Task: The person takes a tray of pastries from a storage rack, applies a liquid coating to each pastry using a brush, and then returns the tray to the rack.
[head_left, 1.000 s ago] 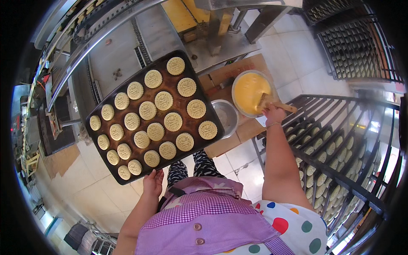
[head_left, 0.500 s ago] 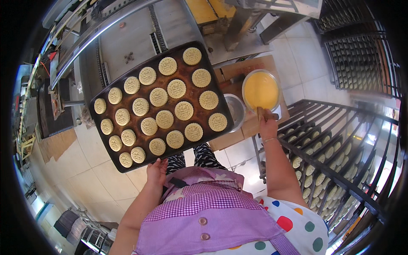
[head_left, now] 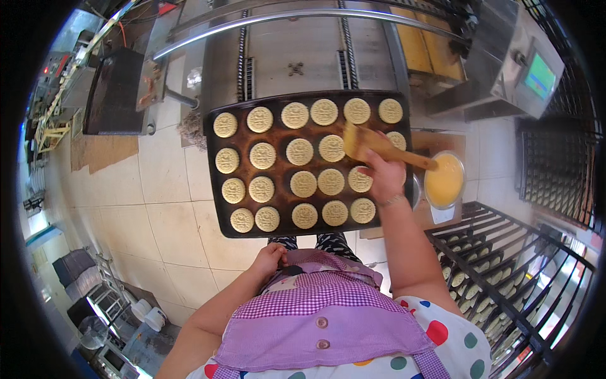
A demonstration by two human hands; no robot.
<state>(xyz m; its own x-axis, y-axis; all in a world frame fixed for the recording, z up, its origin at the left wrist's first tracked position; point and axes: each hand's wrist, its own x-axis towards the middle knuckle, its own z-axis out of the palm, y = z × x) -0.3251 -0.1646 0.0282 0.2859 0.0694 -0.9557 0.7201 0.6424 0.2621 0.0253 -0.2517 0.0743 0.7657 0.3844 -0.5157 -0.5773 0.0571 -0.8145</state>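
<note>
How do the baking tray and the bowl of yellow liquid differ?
The baking tray is dark and rectangular; the bowl is round. The baking tray looks much larger than the bowl. The baking tray bears rows of stamped cookies; the bowl holds yellow liquid. Both are open on top.

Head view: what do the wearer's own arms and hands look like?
The left hand and right hand are ungloved, and both forearms are bare. A thin bracelet circles the right wrist. The right sleeve is short and white, with red, green, blue and orange dots.
</note>
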